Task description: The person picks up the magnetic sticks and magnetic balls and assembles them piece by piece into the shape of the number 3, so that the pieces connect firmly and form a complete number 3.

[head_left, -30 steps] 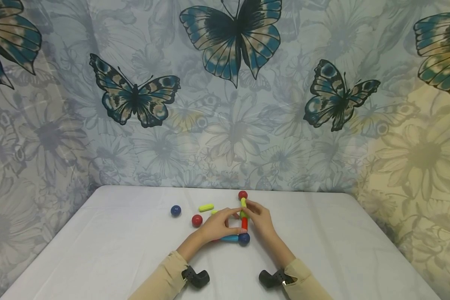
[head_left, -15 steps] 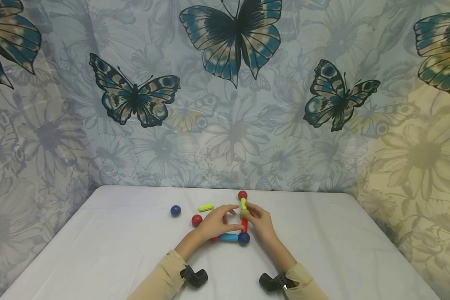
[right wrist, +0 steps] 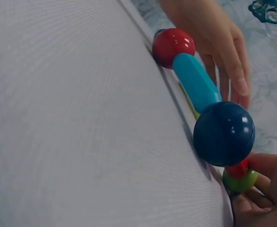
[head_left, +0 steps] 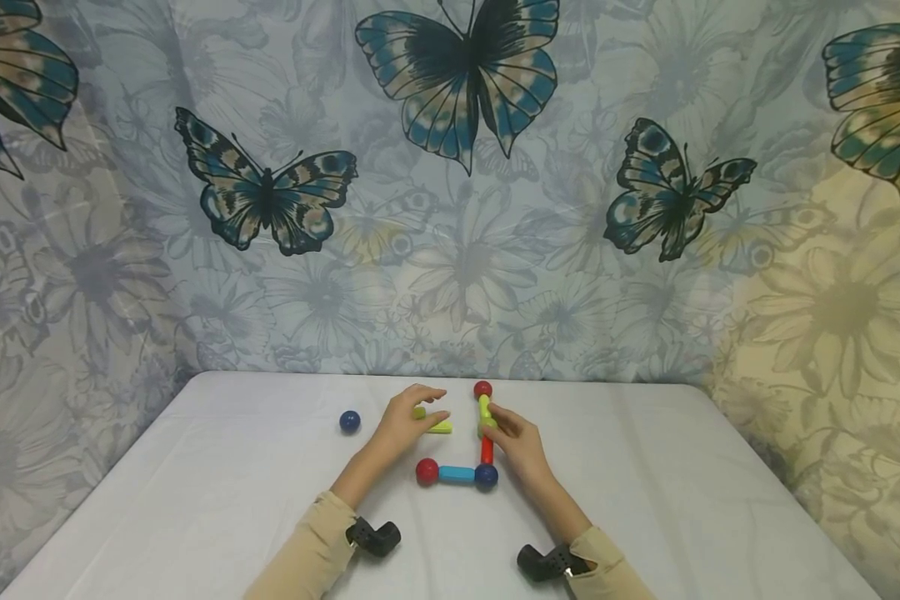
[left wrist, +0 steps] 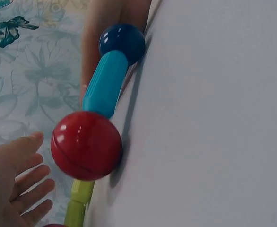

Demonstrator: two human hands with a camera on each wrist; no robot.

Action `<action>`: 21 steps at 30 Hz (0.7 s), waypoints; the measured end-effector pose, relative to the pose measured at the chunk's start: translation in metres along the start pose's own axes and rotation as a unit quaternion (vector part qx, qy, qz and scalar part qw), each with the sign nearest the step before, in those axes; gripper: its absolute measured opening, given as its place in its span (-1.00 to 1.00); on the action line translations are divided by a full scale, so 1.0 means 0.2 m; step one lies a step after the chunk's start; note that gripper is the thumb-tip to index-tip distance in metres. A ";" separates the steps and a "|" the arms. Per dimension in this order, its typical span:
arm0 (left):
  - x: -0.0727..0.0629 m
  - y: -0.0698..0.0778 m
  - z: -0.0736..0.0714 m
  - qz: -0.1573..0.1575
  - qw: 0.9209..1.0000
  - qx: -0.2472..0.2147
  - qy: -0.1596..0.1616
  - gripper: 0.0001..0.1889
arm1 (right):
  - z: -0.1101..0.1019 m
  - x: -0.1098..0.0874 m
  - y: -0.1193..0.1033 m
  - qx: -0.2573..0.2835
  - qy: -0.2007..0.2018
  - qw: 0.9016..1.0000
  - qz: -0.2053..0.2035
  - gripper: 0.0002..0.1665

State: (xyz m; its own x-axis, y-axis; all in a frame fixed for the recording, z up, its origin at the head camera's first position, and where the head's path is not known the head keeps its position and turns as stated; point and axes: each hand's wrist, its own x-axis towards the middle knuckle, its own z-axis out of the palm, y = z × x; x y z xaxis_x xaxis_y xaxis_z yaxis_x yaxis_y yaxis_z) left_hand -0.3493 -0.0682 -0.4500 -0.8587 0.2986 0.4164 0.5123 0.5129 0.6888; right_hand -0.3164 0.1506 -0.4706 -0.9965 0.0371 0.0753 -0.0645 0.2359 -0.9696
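The right hand (head_left: 520,435) pinches a smooth green plastic ball (right wrist: 238,183), twelve o'clock from a glossy navy plastic ball (head_left: 486,476) — twisting could loosen its joints; if lowered carelessly, the spread, empty left hand (head_left: 403,421) could scatter lime plastic sticks (head_left: 441,427) at ten.

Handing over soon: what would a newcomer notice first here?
Probably the butterflies on the wall behind the table. Next, midway across it, the bent chain of coloured balls and rods, its green ball gripped by the right hand. A navy ball lies left of the left hand.
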 end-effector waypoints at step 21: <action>-0.05 -0.14 -0.10 -0.125 0.992 -0.005 0.028 -0.64 | -0.01 -0.13 -0.20 -0.006 -0.008 1.000 0.008 -0.42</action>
State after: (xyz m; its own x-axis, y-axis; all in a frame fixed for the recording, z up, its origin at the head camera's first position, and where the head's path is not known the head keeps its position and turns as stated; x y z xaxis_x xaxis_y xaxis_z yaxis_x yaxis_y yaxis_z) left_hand -0.3552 -0.1008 -0.4607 -0.9573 0.1182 0.2637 0.2837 0.5573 0.7803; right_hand -0.2876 0.1425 -0.4328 -0.9981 0.0254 0.0562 -0.0482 0.2467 -0.9679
